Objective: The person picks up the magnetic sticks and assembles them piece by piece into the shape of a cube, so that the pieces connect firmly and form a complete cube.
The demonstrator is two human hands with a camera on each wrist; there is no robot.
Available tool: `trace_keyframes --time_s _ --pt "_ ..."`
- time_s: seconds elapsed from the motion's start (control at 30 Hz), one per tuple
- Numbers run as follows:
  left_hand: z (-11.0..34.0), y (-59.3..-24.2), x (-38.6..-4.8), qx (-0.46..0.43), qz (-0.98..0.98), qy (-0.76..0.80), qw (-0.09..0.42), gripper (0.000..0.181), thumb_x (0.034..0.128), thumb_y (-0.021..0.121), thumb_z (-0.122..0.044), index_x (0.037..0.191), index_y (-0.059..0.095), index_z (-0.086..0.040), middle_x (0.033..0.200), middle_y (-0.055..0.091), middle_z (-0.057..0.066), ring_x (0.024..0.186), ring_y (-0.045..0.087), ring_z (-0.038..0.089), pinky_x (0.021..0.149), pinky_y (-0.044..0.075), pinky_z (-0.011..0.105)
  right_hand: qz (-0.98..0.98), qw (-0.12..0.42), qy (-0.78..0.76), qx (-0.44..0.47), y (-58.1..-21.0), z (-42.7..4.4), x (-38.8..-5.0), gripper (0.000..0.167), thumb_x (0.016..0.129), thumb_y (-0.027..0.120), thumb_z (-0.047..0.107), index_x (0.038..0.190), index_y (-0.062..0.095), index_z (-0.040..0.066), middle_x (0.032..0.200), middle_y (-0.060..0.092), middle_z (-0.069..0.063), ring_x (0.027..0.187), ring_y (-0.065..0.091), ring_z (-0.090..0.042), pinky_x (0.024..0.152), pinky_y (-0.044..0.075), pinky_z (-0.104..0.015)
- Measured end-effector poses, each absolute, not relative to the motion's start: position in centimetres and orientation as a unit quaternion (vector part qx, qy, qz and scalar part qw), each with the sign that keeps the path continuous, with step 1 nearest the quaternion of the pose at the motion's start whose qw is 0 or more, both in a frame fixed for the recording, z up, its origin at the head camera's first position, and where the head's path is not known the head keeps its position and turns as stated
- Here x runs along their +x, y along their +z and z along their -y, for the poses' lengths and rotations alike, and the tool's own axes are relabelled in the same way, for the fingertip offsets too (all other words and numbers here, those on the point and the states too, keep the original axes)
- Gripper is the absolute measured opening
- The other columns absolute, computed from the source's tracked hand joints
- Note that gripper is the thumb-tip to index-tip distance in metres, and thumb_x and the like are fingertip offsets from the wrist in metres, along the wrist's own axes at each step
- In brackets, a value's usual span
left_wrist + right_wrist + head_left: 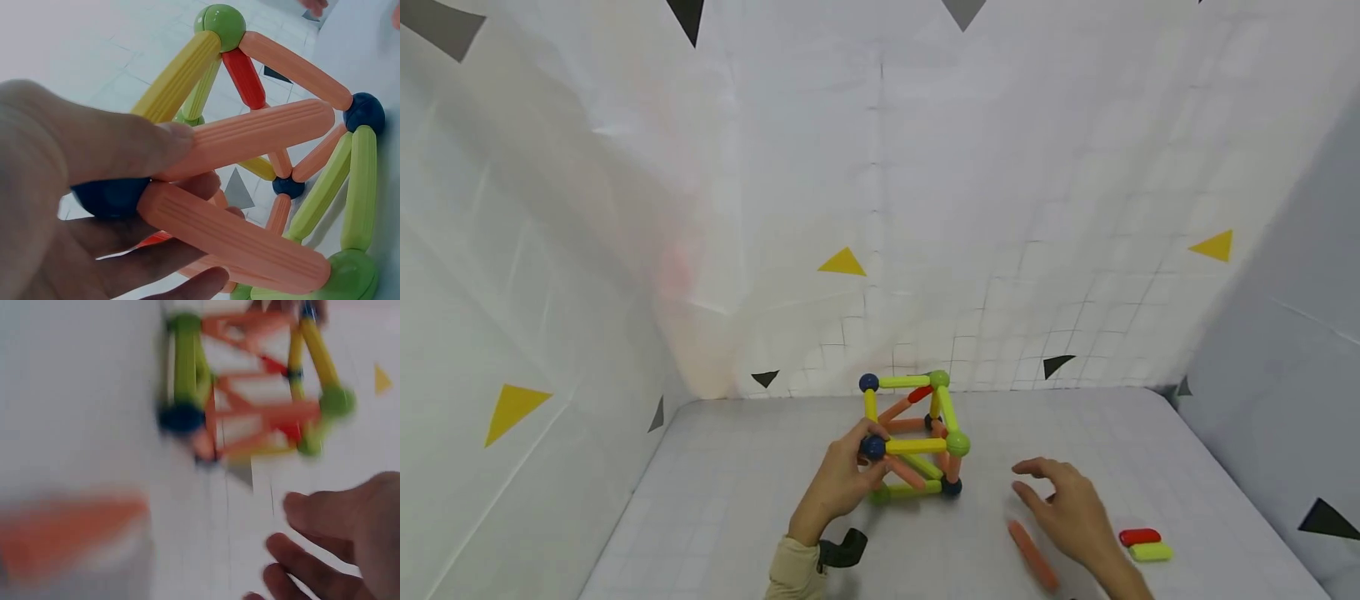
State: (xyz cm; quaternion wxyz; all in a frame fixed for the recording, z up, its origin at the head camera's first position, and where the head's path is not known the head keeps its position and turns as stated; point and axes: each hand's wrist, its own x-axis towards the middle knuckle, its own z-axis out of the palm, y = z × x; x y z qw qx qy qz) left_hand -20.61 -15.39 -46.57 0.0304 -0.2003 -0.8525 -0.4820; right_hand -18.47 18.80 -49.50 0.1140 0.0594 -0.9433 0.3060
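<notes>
A box-shaped frame of magnetic rods and balls (917,447) stands on the table, with yellow, green, orange and red rods. My left hand (838,479) holds its near left upper corner, at a dark blue ball (112,197). In the left wrist view the thumb presses on an orange rod (256,134) that slants from this ball; its far end looks unattached. My right hand (1067,508) hovers to the right of the frame, fingers loosely bent and holding nothing. Below it lies a loose orange rod (1033,556), blurred in the right wrist view.
Right of my right hand, a short red rod (1140,537) and a short yellow-green rod (1151,552) lie side by side on the white table (715,500). White sheets (985,208) with yellow, black and grey triangles enclose the back and sides.
</notes>
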Motion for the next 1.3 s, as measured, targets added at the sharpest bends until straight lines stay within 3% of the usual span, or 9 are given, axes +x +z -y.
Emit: trace_keyframes --time_s 0.2,0.37,0.53,0.7,0.8,1.0,1.17,1.3 --pt "15.5 -46.9 -21.0 -0.191 0.847 -0.495 0.024 0.032 0.0964 0.078 -0.010 0.123 0.061 -0.014 0.119 0.071 0.008 0.100 0.069 0.017 0.086 0.058 0.029 0.963 0.068 0.251 0.077 -50.3 -28.6 -19.8 0.035 0.091 0.082 0.010 0.125 0.073 0.003 0.124 0.073 -0.023 0.110 0.067 -0.046 0.083 0.056 -0.061" --pt "15.5 -47.0 -21.0 -0.190 0.844 -0.502 0.009 0.032 0.0976 0.077 -0.010 0.125 0.061 -0.010 0.119 0.071 0.009 0.099 0.068 0.018 0.086 0.058 0.029 0.973 -0.024 0.221 0.056 -52.1 -33.3 -20.1 0.043 0.092 0.081 0.014 0.132 0.068 0.001 0.130 0.067 -0.031 0.117 0.062 -0.056 0.091 0.052 -0.070" --pt "15.5 -46.9 -20.8 -0.190 0.843 -0.504 0.007 0.032 0.0979 0.077 -0.010 0.126 0.060 -0.008 0.121 0.070 0.010 0.101 0.067 0.019 0.087 0.057 0.030 0.972 -0.084 0.218 0.024 -53.9 -34.5 -20.1 0.036 0.093 0.080 0.012 0.127 0.070 0.003 0.119 0.068 -0.027 0.107 0.067 -0.047 0.088 0.056 -0.064" --pt "15.6 -46.9 -20.9 -0.191 0.839 -0.509 0.007 0.033 0.0978 0.077 -0.009 0.126 0.060 -0.008 0.121 0.070 0.012 0.099 0.068 0.019 0.086 0.058 0.032 0.966 -0.089 0.241 0.020 -53.9 -34.4 -20.1 0.020 0.095 0.077 0.011 0.115 0.076 0.008 0.106 0.070 -0.007 0.095 0.067 -0.025 0.085 0.058 -0.055" --pt "15.6 -46.9 -20.9 -0.195 0.835 -0.514 0.005 0.033 0.0979 0.076 -0.008 0.126 0.060 -0.008 0.122 0.070 0.012 0.099 0.068 0.018 0.086 0.058 0.032 0.960 -0.113 0.255 0.010 -53.8 -34.4 -20.1 0.019 0.098 0.077 0.021 0.111 0.076 0.008 0.102 0.071 0.000 0.092 0.064 -0.019 0.085 0.058 -0.051" --pt "15.7 -46.9 -20.9 -0.201 0.834 -0.514 0.002 0.032 0.0990 0.076 -0.011 0.127 0.059 -0.010 0.123 0.070 0.011 0.099 0.069 0.016 0.086 0.059 0.029 0.950 -0.141 0.275 0.038 -53.6 -35.0 -19.6 0.042 0.092 0.083 0.038 0.116 0.073 0.005 0.108 0.074 0.000 0.093 0.064 -0.013 0.081 0.057 -0.037" --pt "15.7 -47.0 -20.9 -0.197 0.836 -0.512 0.003 0.032 0.0988 0.075 -0.009 0.126 0.059 -0.012 0.122 0.070 0.011 0.097 0.068 0.013 0.085 0.059 0.028 0.939 -0.137 0.304 0.084 -53.8 -35.0 -19.3 0.035 0.093 0.082 0.033 0.113 0.073 0.007 0.107 0.075 0.001 0.087 0.064 -0.002 0.073 0.054 -0.024" --pt "15.7 -47.1 -20.9 -0.199 0.836 -0.512 0.002 0.032 0.0990 0.075 -0.009 0.127 0.059 -0.013 0.122 0.070 0.011 0.097 0.068 0.013 0.086 0.059 0.029 0.941 -0.111 0.312 0.076 -54.1 -33.9 -19.2 0.028 0.094 0.082 0.028 0.109 0.073 0.007 0.103 0.074 0.002 0.085 0.063 -0.005 0.073 0.056 -0.023"
